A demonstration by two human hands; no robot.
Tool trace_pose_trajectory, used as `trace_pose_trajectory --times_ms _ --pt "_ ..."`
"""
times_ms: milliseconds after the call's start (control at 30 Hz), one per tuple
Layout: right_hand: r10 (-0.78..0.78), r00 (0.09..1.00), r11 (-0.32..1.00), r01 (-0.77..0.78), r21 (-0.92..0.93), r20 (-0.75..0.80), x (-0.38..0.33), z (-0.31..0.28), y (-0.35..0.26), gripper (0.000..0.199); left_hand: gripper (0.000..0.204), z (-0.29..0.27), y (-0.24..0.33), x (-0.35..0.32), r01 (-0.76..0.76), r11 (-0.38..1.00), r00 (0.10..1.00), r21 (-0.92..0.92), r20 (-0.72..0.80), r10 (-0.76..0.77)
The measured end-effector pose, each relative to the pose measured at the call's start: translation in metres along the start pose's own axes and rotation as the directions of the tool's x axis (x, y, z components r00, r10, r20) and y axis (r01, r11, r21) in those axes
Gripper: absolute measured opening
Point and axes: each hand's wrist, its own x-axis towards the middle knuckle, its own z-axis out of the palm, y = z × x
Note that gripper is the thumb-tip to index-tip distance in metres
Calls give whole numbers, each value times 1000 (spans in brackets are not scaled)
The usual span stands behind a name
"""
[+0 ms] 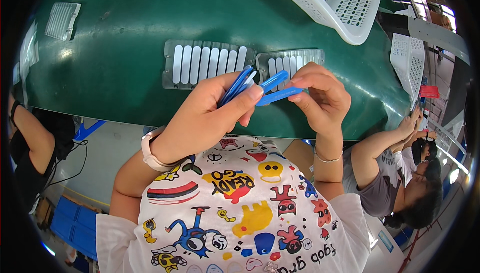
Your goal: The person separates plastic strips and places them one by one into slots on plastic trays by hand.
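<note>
Above the table's near edge, my left hand [220,100] is closed round a small bunch of flat blue strips [235,87] with rounded ends. A slim white strip [249,79] pokes out among them by the thumb. My right hand [322,95] pinches the right end of one blue strip [280,95], which bears small pale print; its other end meets the left fingertips. Just beyond the hands lie two clear ribbed trays. The left tray [167,65] carries several white round-ended strips, and the right tray [315,53] holds more, partly hidden behind my right hand.
A third clear ribbed tray [62,20] lies at the far left of the green table [120,28]. A white perforated basket [345,23] stands at the far right, with another white basket [407,63] beyond. Co-workers sit on both sides, one person's arm [380,140] at the right edge.
</note>
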Motion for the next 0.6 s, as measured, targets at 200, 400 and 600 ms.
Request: trace_pose_trajectory --times_ms 200,400,600 --pt "-228 973 808 174 -563 -27 8 10 -13 30 28 2 -3 1 -42 990 999 133 -9 44" --pt "-428 847 367 481 -796 315 1 15 -20 30 26 2 -3 2 -78 987 993 142 -81 90" --pt "-193 980 774 128 -621 -39 3 -1 -3 25 26 4 -1 1 -41 989 999 144 -30 46"
